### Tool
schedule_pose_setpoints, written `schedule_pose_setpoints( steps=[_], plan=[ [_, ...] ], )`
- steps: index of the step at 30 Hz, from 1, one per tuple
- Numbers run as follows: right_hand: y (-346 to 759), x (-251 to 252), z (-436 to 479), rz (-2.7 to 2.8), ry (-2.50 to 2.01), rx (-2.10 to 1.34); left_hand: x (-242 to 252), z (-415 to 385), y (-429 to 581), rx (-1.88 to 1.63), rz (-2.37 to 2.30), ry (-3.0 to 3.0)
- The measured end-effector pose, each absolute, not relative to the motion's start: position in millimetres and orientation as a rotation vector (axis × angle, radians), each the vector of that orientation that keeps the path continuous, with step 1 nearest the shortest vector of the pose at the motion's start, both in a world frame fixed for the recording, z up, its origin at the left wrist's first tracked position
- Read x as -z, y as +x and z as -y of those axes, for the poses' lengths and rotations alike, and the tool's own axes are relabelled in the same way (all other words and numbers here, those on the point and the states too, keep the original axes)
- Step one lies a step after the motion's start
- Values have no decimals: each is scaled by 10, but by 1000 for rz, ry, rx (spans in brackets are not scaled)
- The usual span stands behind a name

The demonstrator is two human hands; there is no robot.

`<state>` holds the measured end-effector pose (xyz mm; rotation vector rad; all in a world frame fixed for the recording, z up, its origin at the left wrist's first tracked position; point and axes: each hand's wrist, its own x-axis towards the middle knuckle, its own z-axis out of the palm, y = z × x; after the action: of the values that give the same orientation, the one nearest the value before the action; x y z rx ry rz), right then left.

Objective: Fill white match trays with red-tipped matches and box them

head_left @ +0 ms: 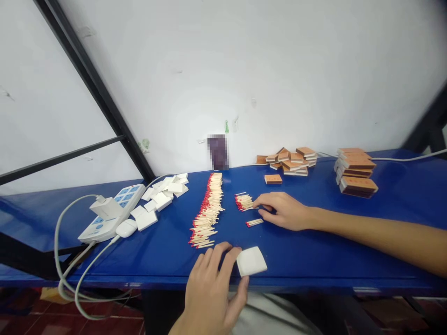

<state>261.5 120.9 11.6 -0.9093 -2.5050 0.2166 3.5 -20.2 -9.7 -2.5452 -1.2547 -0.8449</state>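
My left hand (pixel 214 284) is closed on a small white matchbox tray (pixel 252 261), gripping its left side between thumb and fingers at the table's front edge. My right hand (pixel 284 211) reaches in from the right, its thumb and index finger apart. The index fingertip touches the stick ends of a small pile of red-headed matches (pixel 244 202). Just below that pile lie a few separate matches (pixel 254 223), near the right thumb. Left of both groups, a long row of matches (pixel 208 209) runs from the back of the table toward my left hand, heads mostly to the left.
Several white trays (pixel 162 195) lie loosely at left, beside a power strip (pixel 115 214) with a charger and white cables. Brown matchboxes (pixel 293 160) are heaped at the back, one matchbox (pixel 273 179) apart. More matchboxes are stacked (pixel 356 172) at right. A black frame (pixel 94 88) stands at left.
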Motion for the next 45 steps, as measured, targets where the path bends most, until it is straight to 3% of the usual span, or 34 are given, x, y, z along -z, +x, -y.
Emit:
schedule_pose_setpoints(
  steps=[45],
  plan=[
    [2632, -179, -1194, 2637, -693, -236, 209, 184, 65, 761, 1126, -2339]
  ],
)
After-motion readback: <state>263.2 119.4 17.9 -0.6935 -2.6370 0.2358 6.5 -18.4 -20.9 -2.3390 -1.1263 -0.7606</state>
